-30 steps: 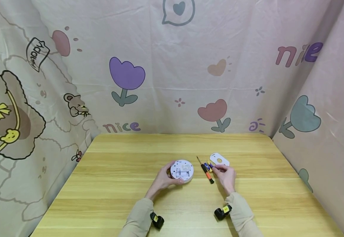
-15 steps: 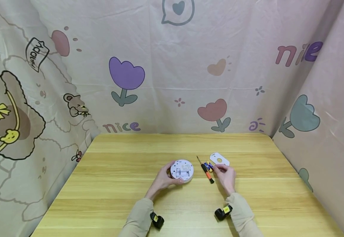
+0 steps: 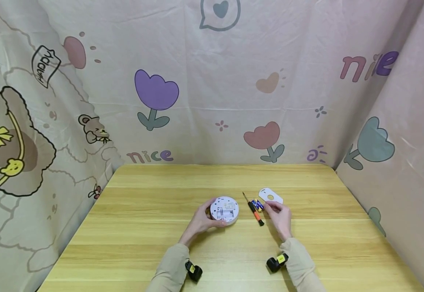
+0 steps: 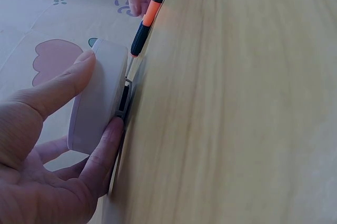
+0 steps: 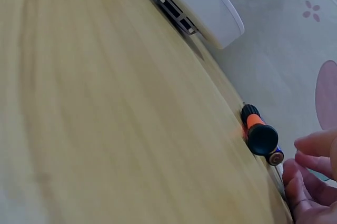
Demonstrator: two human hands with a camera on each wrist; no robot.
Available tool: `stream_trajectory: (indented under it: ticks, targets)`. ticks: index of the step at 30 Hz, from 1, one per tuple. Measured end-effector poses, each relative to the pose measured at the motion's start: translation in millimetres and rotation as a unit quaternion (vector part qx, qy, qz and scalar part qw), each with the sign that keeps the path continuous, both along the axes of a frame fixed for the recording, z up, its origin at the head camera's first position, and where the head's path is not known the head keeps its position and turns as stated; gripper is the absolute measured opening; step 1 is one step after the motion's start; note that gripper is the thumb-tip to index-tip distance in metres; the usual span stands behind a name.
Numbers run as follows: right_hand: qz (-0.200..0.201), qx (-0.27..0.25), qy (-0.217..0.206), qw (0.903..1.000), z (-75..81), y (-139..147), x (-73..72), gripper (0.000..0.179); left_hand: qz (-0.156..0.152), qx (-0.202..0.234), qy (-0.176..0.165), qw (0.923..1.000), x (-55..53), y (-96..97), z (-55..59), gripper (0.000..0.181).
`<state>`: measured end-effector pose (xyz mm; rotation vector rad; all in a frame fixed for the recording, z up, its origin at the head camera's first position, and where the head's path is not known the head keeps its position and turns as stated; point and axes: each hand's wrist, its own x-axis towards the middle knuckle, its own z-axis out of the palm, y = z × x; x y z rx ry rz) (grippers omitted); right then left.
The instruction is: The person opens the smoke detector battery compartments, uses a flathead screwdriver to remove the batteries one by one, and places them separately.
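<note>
My left hand (image 3: 200, 219) grips a round white smoke detector (image 3: 224, 210) by its edge, its back with the battery compartment facing up. In the left wrist view the thumb (image 4: 68, 81) lies along one face and fingers curl under the other side. My right hand (image 3: 279, 218) rests just right of the blue-and-yellow batteries (image 3: 257, 205), fingers loosely bent with nothing seen between them. One battery end (image 5: 275, 157) shows in the right wrist view, a little apart from the fingertips. A screwdriver (image 3: 255, 212) with an orange and black handle lies left of the batteries.
A white mounting plate (image 3: 270, 196) with a round hole lies behind my right hand. All of it sits on a wooden table (image 3: 153, 259), with a printed cloth (image 3: 197, 81) hanging at the back and sides.
My right hand has drawn slightly to the right, off the batteries, which now lie side by side. The left hand and the smoke detector have stayed in place.
</note>
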<state>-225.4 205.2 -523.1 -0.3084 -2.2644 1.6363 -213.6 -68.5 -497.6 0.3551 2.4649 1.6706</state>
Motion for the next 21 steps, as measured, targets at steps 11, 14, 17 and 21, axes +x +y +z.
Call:
stream_trajectory:
  ticks: [11, 14, 17, 21]
  targets:
    - [-0.023, -0.042, 0.027, 0.9985, 7.2, 14.9, -4.0, 0.025, 0.001, 0.016, -0.014, 0.9998, 0.1, 1.4, 0.9, 0.097]
    - [-0.057, 0.014, 0.062, 0.9963, 8.6, 23.0, -6.3, 0.022, 0.001, 0.018, -0.013, 0.9998, 0.6, 1.5, 1.5, 0.097]
    - [-0.074, 0.075, 0.071, 0.9919, 8.6, 31.6, -8.0, 0.027, 0.002, 0.014, -0.010, 0.9999, 1.0, 1.4, 1.6, 0.098]
    - [-0.049, 0.115, 0.019, 0.9920, 7.7, 41.0, -7.5, 0.050, 0.003, 0.006, -0.007, 0.9999, 0.3, 0.7, -0.3, 0.098]
